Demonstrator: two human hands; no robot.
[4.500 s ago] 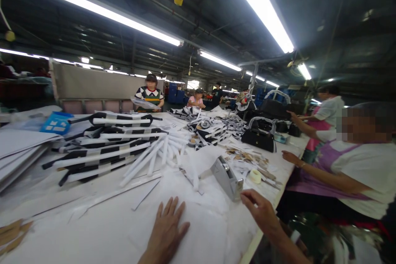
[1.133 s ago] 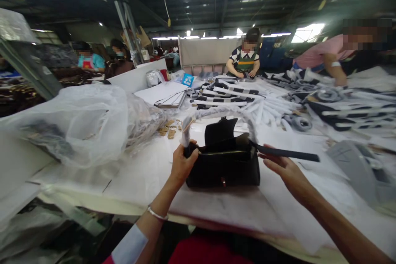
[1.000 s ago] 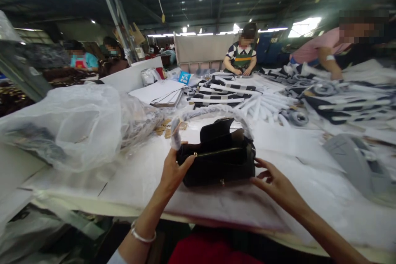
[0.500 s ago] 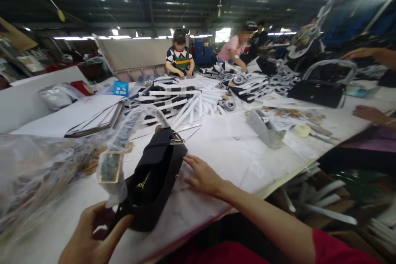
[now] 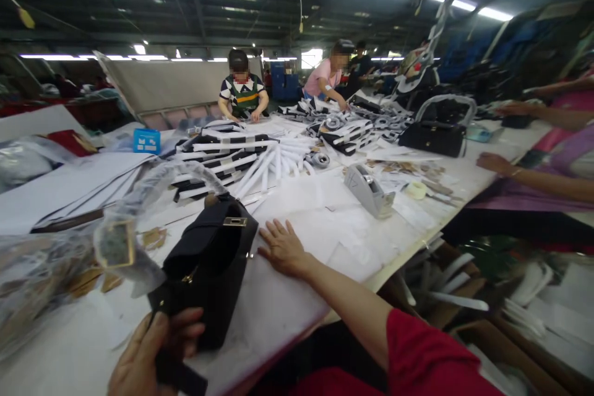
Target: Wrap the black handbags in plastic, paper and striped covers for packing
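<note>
A small black handbag (image 5: 208,266) with a gold clasp lies on the white table (image 5: 288,309), its handle (image 5: 153,189) wrapped in clear plastic. My left hand (image 5: 151,352), at the bottom left, is closed around the near end of the bag and a black strap. My right hand (image 5: 283,249) lies flat and open on the white paper just right of the bag, fingers spread.
A grey tape dispenser (image 5: 369,190) and a tape roll (image 5: 416,190) sit further right. Black-and-white straps (image 5: 232,158) are piled mid-table, crinkled plastic bags (image 5: 28,272) at left, another black handbag (image 5: 436,133) far right. Other people work along the table's far end and right side.
The view swung right. The bag, earlier upright between both hands, now lies on its side; my right hand left it and flattened on the paper, my left kept its grip.
</note>
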